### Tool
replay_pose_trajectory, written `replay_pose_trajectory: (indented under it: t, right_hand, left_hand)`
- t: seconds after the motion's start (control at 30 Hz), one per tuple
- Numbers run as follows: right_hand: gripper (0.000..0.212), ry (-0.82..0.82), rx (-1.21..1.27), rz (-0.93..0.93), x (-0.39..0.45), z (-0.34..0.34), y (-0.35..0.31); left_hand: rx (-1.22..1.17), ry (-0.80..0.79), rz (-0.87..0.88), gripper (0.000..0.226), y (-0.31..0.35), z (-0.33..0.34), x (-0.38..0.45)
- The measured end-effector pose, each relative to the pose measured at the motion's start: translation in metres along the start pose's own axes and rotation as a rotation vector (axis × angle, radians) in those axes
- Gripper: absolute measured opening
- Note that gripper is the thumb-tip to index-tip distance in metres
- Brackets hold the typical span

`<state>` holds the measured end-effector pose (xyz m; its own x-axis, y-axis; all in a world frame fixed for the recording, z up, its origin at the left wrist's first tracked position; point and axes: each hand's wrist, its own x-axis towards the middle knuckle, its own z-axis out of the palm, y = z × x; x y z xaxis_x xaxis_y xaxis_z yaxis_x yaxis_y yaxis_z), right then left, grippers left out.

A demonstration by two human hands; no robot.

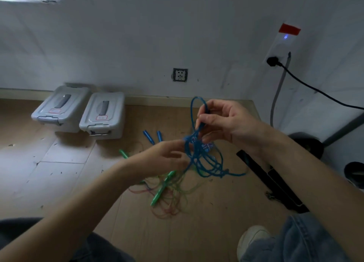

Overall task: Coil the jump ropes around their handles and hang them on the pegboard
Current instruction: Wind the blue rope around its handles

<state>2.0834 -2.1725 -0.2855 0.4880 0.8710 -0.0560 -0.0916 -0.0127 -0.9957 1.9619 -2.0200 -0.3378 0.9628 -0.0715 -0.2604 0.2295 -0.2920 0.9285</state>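
Item: blue jump rope (pixel 204 159). You hold it up over the floor (pixel 65 175) between both hands, a tangle of loops hanging down in front of you. Held high like this, the slack can drop clear and show where the strands cross, which suits untangling before any coiling.

Item: right hand (pixel 226 121). Your fingers are curled and pinch the cord near the top, where one loop arches above your knuckles. It serves as the anchor point.

Item: left hand (pixel 165 157). It is lower and just beside the knotted middle of the cord. Its fingers reach into the strands and appear to grip them, though blur hides the exact hold. The two hands are close together but not touching.

Item: blue handles (pixel 152 136). A pair lies on the floor beyond your hands. Whether they belong to the cord you hold cannot be told.

Item: green-handled rope (pixel 165 185). It lies loose on the floor beneath your hands, its thin multicoloured cord spread in a heap, not yet coiled.

Item: two grey lidded boxes (pixel 82 114), side by side against the wall (pixel 137 35). A wall socket (pixel 180 75) is above the skirting.

Item: pegboard. Not in view.

Status, as a judgement: early; no rope is coiled or hung.
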Motion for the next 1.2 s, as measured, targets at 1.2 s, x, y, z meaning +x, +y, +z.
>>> replay_pose_trajectory:
  t: [1.2]
  right_hand:
    - [0.033, -0.041, -1.142, 0.147, -0.001, -0.01, 0.026]
  left_hand:
    - [-0.571, 0.521, 0.054, 0.021, 0.041, -0.043, -0.013]
